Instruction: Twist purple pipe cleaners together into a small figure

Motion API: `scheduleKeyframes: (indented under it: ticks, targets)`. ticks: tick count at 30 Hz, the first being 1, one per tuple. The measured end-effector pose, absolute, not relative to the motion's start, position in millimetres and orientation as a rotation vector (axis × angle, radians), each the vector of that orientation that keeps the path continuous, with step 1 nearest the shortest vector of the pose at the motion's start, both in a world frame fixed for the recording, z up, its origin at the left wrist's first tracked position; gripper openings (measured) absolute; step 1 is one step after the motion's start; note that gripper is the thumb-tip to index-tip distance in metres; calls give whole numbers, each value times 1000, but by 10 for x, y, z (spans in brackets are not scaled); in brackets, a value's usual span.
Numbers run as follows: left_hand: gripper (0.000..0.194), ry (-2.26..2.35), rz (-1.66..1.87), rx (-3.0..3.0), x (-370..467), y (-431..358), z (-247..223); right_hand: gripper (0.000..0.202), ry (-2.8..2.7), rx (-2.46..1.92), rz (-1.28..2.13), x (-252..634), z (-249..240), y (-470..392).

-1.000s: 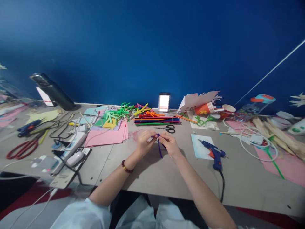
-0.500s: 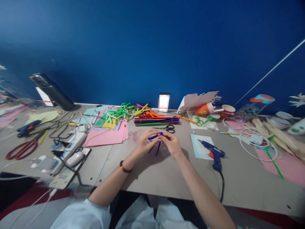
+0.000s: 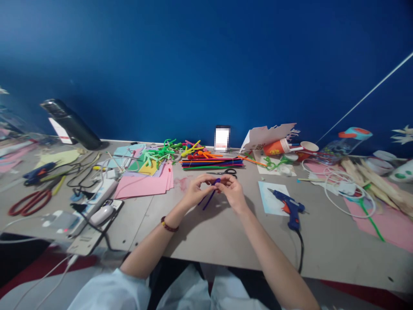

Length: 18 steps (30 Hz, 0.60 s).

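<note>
Purple pipe cleaners (image 3: 209,200) are pinched between my two hands, just above the table's middle. My left hand (image 3: 198,189) closes thumb and fingers on them from the left. From the right, my right hand (image 3: 231,191) grips their bunched upper end. Two thin ends hang down and to the left below the fingertips. How the upper part is twisted or bent is partly hidden by my fingers. Black-handled scissors (image 3: 230,173) lie just beyond my hands, partly covered by them.
Behind the scissors lies a bundle of coloured pipe cleaners (image 3: 213,164). A blue glue gun (image 3: 292,209) rests on pale paper at right. Pink sheets (image 3: 142,186), a power strip (image 3: 93,202) and red-handled scissors (image 3: 30,203) are at left. A phone (image 3: 222,138) leans against the blue wall.
The purple pipe cleaners have swung, so their free ends hang further left and closer together. The upper piece that stretched toward my left fingers is now gathered at the fingertips.
</note>
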<state>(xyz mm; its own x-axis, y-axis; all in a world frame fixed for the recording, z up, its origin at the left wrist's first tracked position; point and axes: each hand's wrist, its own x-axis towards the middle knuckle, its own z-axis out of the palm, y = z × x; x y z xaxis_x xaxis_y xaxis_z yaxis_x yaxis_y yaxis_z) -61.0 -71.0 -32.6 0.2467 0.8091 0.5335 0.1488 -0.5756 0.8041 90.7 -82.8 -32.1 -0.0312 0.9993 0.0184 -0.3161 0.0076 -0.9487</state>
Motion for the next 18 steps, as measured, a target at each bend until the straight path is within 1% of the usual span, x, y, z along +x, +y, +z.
scheduleKeyframes:
  ticks: [7,11,18]
  targets:
    - [27,893,1332,1749,-599,-728,-339,33,-1009,-966,1344,908,-376,-813]
    - [25,888,1343,1659,-589,-731,-340,29,-1019,-962,1354,905,-384,-819]
    - [21,846,1253,1594,-618,-707,-377,30,-1050,-912,1437,919,-395,-826]
